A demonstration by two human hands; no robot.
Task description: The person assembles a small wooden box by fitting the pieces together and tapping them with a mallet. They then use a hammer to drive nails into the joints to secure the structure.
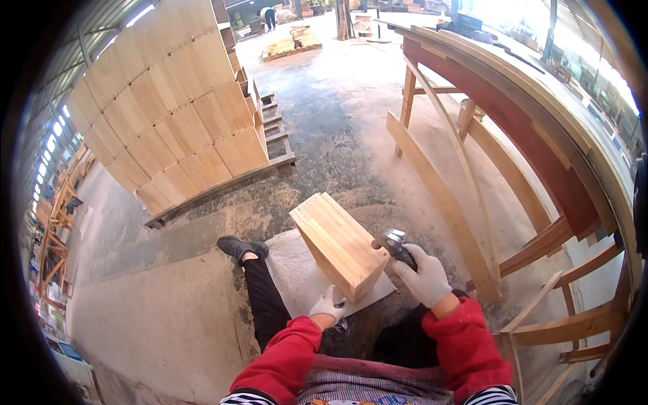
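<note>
A pale wooden box [341, 246] stands on a white sheet [287, 270] on the floor, between my legs. My right hand [426, 277], in a white glove, is wrapped round the dark handle of a claw hammer [391, 239]. The hammer's shiny metal head is beside the box's upper right edge; whether they touch I cannot tell. Low at the box's near left side is my left hand [327, 305], also gloved in white, with fingers apart against the wood. A small dark purple thing [341, 325], too small to name, lies just below that hand.
A tall stack of similar wooden boxes [175, 101] stands on a pallet [223, 189] at the far left. On the right runs a long wooden workbench [513, 101] with slanting braces. Farther back are a loaded pallet [291, 46] and another person [269, 17].
</note>
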